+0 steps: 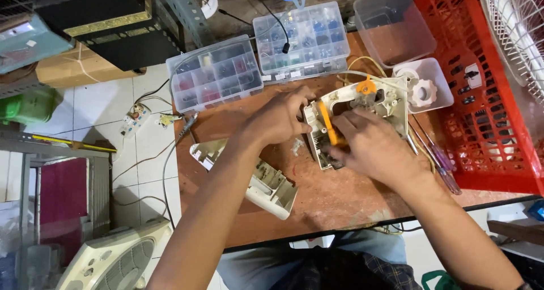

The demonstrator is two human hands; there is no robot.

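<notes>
The cream housing lies open-side up on the tabletop, long axis slanting toward upper right. Left hand steadies its edge; right hand fingers pinch an orange strip.

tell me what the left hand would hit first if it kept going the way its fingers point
The left hand points right, at the open white housing it already touches at the left edge. So it would press into that housing first, probably near the orange lever; depth is hard to judge.
</notes>
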